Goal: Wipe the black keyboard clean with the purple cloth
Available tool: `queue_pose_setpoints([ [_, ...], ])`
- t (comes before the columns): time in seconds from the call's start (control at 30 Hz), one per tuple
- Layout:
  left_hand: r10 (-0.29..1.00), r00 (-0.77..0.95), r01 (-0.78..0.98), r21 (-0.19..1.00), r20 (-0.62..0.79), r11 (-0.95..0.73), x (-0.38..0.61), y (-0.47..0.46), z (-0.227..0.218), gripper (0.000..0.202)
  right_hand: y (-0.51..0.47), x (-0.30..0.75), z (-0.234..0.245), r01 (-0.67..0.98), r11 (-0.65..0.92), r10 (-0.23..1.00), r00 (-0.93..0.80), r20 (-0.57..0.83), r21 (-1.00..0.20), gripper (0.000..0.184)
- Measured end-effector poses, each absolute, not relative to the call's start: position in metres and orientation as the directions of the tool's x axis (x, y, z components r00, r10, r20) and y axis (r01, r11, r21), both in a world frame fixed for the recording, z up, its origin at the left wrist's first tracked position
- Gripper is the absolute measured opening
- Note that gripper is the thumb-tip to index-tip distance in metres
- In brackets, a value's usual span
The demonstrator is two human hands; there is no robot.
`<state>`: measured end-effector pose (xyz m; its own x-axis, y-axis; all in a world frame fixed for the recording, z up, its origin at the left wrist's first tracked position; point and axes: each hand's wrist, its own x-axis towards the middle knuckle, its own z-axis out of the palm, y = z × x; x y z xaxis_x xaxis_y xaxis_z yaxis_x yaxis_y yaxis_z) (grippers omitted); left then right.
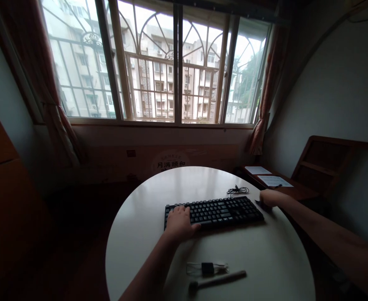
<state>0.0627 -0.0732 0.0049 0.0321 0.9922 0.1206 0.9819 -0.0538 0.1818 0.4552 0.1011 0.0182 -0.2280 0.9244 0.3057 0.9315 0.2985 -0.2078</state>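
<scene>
A black keyboard (215, 211) lies on the round white table (133, 251). My left hand (180, 223) rests on its left end, fingers spread over the keys and the thumb out along the front edge. Beyond the right end of the keyboard, my right hand (267, 198) is closed. A small dark pointed piece (258, 202) sticks out of it towards the keyboard; what it belongs to is hidden. Nearer to me lie a keycap puller (207, 268) with wire loops and a brush (221, 280) with dark bristles.
A coiled black cable (237, 190) lies behind the keyboard. Right of the table, papers (274, 181) and a dark pen-like item rest on a wooden chair (309, 190). A barred window (177, 67) and tied curtains (50, 96) are ahead.
</scene>
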Motion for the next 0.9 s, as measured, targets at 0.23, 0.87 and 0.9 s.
queue_pose_setpoints([
  [0.23, 0.933, -0.155, 0.949, 0.312, 0.325, 0.049, 0.034, -0.059, 0.011, 0.034, 0.09, 0.404, 0.047, 0.909, 0.385, 0.898, -0.328, 0.294, -0.161, 0.03],
  [0.87, 0.938, -0.287, 0.925, 0.312, 0.197, 0.217, 0.006, -0.042, -0.016, 0.035, -0.01, 0.165, 0.003, 0.407, 0.9, 0.436, -0.838, 0.328, -0.155, 0.032],
  [0.9, 0.939, -0.282, 0.928, 0.306, 0.199, 0.214, 0.005, -0.042, -0.016, 0.035, -0.009, 0.166, 0.003, 0.421, 0.896, 0.444, -0.839, 0.316, -0.141, 0.031],
])
